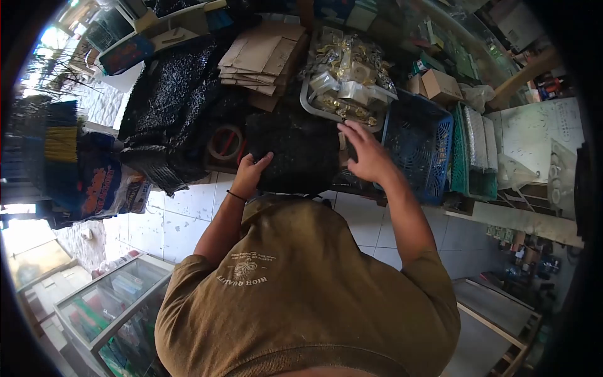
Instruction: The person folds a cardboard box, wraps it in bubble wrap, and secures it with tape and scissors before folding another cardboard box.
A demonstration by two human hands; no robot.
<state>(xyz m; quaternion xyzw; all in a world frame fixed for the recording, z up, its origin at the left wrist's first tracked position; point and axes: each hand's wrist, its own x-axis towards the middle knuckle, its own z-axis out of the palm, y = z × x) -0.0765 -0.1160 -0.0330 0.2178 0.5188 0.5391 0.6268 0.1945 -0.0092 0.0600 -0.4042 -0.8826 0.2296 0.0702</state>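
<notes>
Two hands showing: left hand (pixel 251 171), right hand (pixel 367 154). Two black glittery heaps, count them: one small black bundle (pixel 301 151), one bigger black pile (pixel 169 107). One tape roll (pixel 226 143). One stack of flattened cardboard (pixel 260 60). One tray of gold packets (pixel 345 81). Two baskets now: blue basket (pixel 414 138), green basket (pixel 468 169). And one small carton (pixel 440 85).
</notes>
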